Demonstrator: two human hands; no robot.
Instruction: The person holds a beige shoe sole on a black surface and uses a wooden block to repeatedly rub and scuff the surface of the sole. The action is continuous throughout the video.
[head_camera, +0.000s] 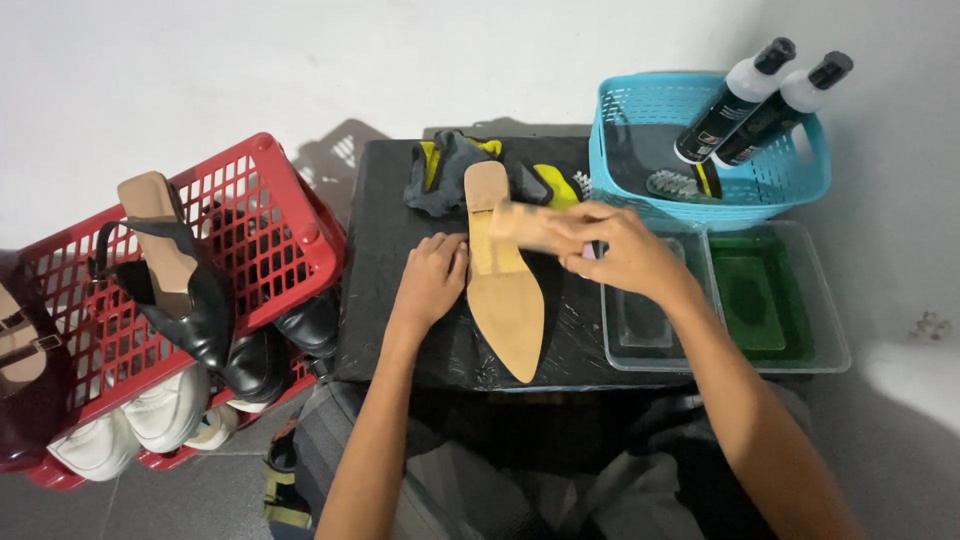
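A pointed shoe (506, 300) lies sole-up on the black table (380, 270), its tan sole facing me and its toe pointing toward me. My left hand (430, 280) rests on the shoe's left edge and steadies it. My right hand (610, 248) is closed around the shoe's tan block heel (520, 225), with a small pale object partly hidden under its fingers. A grey and yellow cloth (450, 165) lies bunched just beyond the shoe.
A red basket (270, 210) on the left holds black heeled shoes and white sneakers. A blue basket (790, 185) at the back right holds two spray bottles (745, 95) and a brush. Two clear trays (800, 350) sit on the right, one with green liquid.
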